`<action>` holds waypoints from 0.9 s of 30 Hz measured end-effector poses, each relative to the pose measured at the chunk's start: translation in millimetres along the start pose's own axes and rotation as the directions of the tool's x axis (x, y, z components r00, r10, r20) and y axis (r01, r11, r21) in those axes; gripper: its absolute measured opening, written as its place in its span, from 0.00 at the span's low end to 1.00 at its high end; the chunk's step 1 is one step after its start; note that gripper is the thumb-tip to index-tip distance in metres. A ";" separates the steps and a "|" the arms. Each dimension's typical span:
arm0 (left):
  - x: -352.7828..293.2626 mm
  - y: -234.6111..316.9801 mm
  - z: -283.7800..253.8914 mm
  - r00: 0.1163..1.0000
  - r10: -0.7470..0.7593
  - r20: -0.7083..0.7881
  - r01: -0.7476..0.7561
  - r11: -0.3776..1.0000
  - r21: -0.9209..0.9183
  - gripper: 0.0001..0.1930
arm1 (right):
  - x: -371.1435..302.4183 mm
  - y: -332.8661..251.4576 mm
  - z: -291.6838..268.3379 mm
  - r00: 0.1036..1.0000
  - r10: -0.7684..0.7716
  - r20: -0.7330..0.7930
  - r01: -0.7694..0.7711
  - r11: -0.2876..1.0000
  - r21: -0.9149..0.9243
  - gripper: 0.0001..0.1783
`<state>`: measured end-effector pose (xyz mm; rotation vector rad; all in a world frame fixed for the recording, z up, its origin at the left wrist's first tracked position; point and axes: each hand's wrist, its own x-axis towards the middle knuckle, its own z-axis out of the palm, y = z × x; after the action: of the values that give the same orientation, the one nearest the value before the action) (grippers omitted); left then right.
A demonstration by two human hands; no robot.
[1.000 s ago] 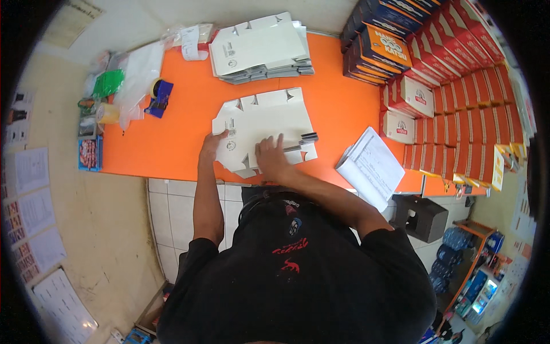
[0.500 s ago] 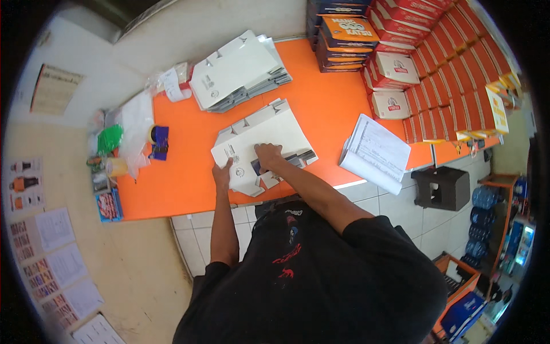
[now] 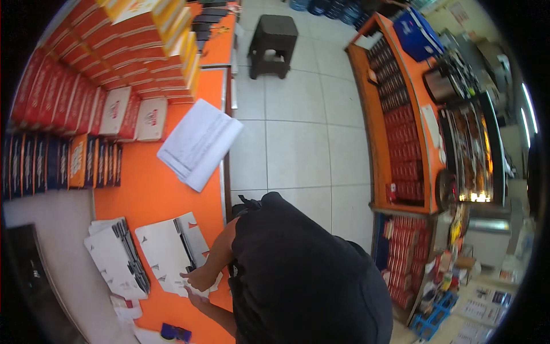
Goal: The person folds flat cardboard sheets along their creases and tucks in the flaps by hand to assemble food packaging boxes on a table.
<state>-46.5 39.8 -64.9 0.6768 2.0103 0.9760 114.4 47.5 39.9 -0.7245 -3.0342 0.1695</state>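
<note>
A stack of flat white cartons (image 3: 161, 246) with dark slots and grey edges lies on the orange table. My right hand (image 3: 201, 278) rests on the top carton's near end, its fingers stretched over the white board. Closer to the lower edge, my left hand (image 3: 197, 299) grips the carton's border, its thumb on top and its other fingers mostly hidden. A second stack of flat cartons (image 3: 112, 261) lies to the left, apart from both hands.
An open notebook (image 3: 199, 143) lies near the table's edge. Red boxes (image 3: 54, 94), dark blue boxes (image 3: 51, 163) and orange cartons (image 3: 137, 43) stand piled at the far left. A dark stool (image 3: 275, 43) stands on the tiled floor. A shelf of red boxes (image 3: 404, 140) is at right.
The view has swung to the right, so the table now lies at the left and the floor and shelves show more. Both hands remain at the same carton stack.
</note>
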 end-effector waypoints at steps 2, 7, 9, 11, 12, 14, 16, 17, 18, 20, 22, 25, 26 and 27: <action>-8.8 10.1 29.9 0.999 0.021 0.044 -0.023 0.998 0.053 0.27 | -2.7 14.9 8.0 0.998 0.052 0.037 -0.051 0.998 -0.024 0.09; -13.3 2.6 11.0 0.999 0.032 -0.001 -0.032 0.994 0.104 0.26 | 20.3 10.7 9.0 0.937 0.343 0.067 -0.345 0.881 0.323 0.08; -13.1 -1.9 5.4 1.000 0.025 -0.015 -0.024 0.993 0.112 0.26 | 20.2 15.2 -15.1 0.892 0.424 0.155 -0.451 0.812 0.370 0.09; -10.4 -3.7 3.9 0.999 0.030 -0.017 -0.028 0.995 0.094 0.25 | 26.9 23.1 -3.8 0.847 0.487 0.213 -0.531 0.765 0.363 0.10; -8.8 -2.3 4.5 0.999 0.037 -0.014 -0.036 0.996 0.085 0.25 | 31.9 27.1 2.5 0.822 0.520 0.232 -0.569 0.741 0.355 0.11; -6.2 -1.5 -7.4 0.998 0.045 -0.039 -0.042 0.997 0.060 0.25 | 52.1 26.6 16.9 0.784 0.561 0.264 -0.620 0.703 0.348 0.12; -3.7 -3.0 -20.3 0.997 0.054 -0.049 -0.053 0.998 0.031 0.25 | 75.9 22.3 39.7 0.740 0.600 0.303 -0.672 0.649 0.357 0.13; -3.3 -2.1 -19.7 0.998 0.062 -0.024 -0.062 0.998 0.005 0.25 | 83.0 22.9 55.2 0.710 0.622 0.331 -0.704 0.612 0.360 0.14; -5.6 0.6 -15.1 0.997 0.073 -0.001 -0.073 0.997 -0.027 0.25 | 84.6 23.9 71.8 0.684 0.641 0.348 -0.729 0.579 0.365 0.15; 12.7 -11.0 -1.2 0.989 0.095 0.114 -0.069 0.975 -0.212 0.20 | 43.0 42.2 78.2 0.873 0.413 0.261 -0.488 0.709 0.509 0.32; 25.4 -24.9 -22.9 0.997 0.078 0.028 -0.075 0.992 -0.099 0.21 | 12.7 52.6 57.5 0.882 0.389 0.267 -0.436 0.454 0.777 0.43; -13.3 26.5 -36.2 0.996 0.062 0.065 -0.024 0.883 -0.468 0.22 | -37.5 96.2 10.3 0.649 0.760 0.037 -0.479 0.371 0.795 0.48; -16.0 41.3 -44.2 0.993 0.072 0.090 -0.016 0.856 -0.517 0.21 | -59.0 123.5 10.5 0.471 0.882 -0.023 -0.647 0.363 0.670 0.47; -17.9 45.6 -54.0 0.990 0.081 0.112 -0.004 0.828 -0.561 0.20 | -64.8 133.8 -0.6 0.329 0.927 -0.180 -0.870 0.372 0.325 0.46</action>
<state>-75.8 30.9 1.3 0.4421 1.4805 1.4286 232.4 136.9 26.3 -2.0971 -1.8643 0.2630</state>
